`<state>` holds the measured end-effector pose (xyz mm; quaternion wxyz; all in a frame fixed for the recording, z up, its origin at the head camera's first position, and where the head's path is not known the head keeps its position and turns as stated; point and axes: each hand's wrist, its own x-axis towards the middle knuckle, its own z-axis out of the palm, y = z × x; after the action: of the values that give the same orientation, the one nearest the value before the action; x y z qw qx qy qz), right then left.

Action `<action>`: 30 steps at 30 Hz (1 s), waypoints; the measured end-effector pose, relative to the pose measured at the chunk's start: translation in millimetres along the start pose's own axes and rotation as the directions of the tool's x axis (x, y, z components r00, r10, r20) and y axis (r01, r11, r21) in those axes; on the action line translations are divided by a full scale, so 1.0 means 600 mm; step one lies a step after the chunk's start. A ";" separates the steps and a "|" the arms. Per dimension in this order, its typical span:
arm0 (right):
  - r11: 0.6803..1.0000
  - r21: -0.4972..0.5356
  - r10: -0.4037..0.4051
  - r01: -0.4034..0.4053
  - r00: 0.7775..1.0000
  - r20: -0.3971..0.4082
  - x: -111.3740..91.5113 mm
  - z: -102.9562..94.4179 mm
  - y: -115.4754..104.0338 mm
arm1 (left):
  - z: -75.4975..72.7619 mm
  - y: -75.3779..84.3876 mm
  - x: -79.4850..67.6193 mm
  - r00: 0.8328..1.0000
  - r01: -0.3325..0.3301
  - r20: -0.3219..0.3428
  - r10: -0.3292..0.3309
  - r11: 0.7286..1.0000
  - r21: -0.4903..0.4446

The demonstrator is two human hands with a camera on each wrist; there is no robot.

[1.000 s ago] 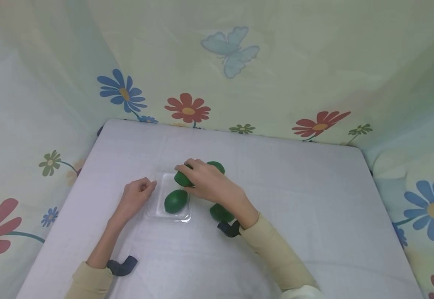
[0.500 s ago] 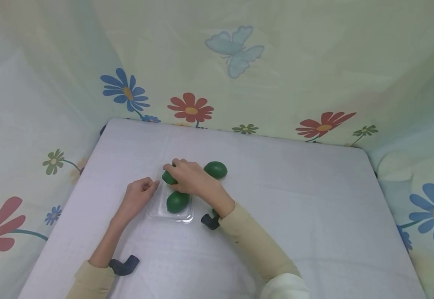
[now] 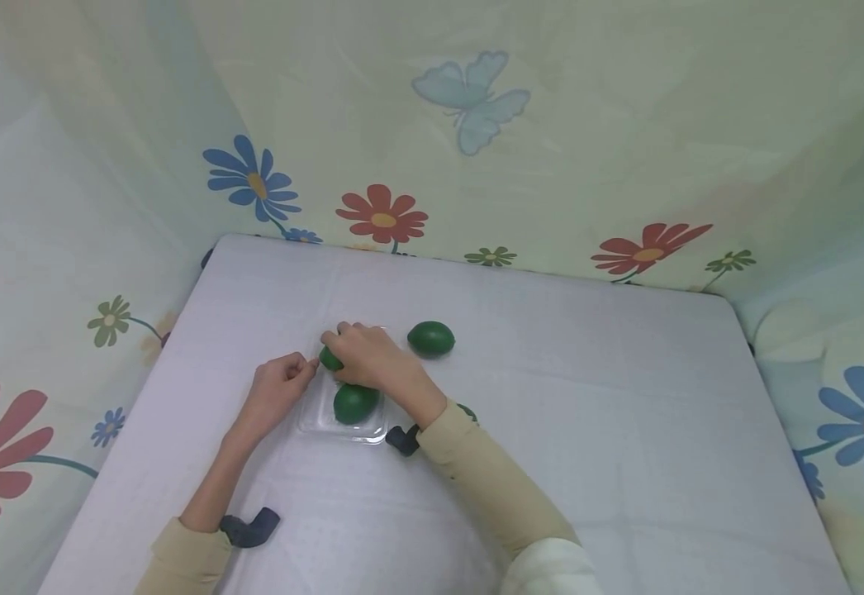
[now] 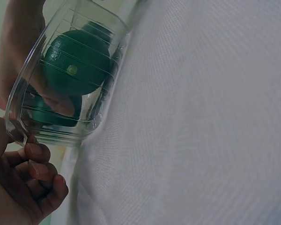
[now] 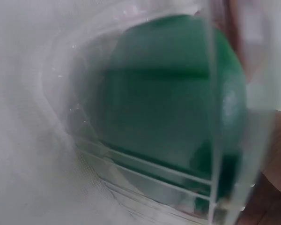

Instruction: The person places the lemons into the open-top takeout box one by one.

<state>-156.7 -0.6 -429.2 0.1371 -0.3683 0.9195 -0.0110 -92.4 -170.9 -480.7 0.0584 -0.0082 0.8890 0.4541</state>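
A clear plastic box (image 3: pixel 319 429) stands on the table left of centre. My left hand (image 3: pixel 276 388) pinches its left rim between thumb and curled forefinger, seen close up in the left wrist view. Inside the box, my right hand (image 3: pixel 372 357) grips a green lime (image 3: pixel 329 359), its fingers wrapped over the top. Another lime (image 4: pixel 77 61) lies in the near half of the box, a pale spot at its end. The right wrist view is blurred; a lime (image 5: pixel 168 103) fills it behind the clear wall.
Behind and right of the box lies a loose lime (image 3: pixel 431 339). One more lime (image 3: pixel 467 411) peeks out from behind the right sleeve (image 3: pixel 499 479). Dark wrist-worn pieces (image 3: pixel 251 529) sit at both cuffs. A white cloth (image 3: pixel 588 397) covers the table; flowered curtains surround it.
My right hand has moved left and down into the box with the lime. The back lime outside is now uncovered, while the nearer one is mostly hidden. My left hand stays at the rim.
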 end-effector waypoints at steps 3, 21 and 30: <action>1.000 0.011 0.016 -0.016 0.999 0.028 0.003 0.003 0.000 | 0.001 -0.001 0.001 1.000 -0.003 -0.005 0.003 1.000 0.008; 0.999 0.000 0.039 -0.039 0.999 -0.012 -0.021 -0.004 -0.003 | 0.004 -0.002 0.001 1.000 0.002 -0.003 -0.002 1.000 -0.005; 0.999 0.046 0.020 -0.013 0.988 -0.154 -0.078 -0.030 0.002 | 0.002 0.000 0.000 1.000 0.005 0.001 -0.005 1.000 -0.005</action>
<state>-129.9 30.3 -400.7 0.0737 -0.3554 0.9299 -0.0589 -92.4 -169.8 -481.3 0.0601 -0.0106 0.8878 0.4561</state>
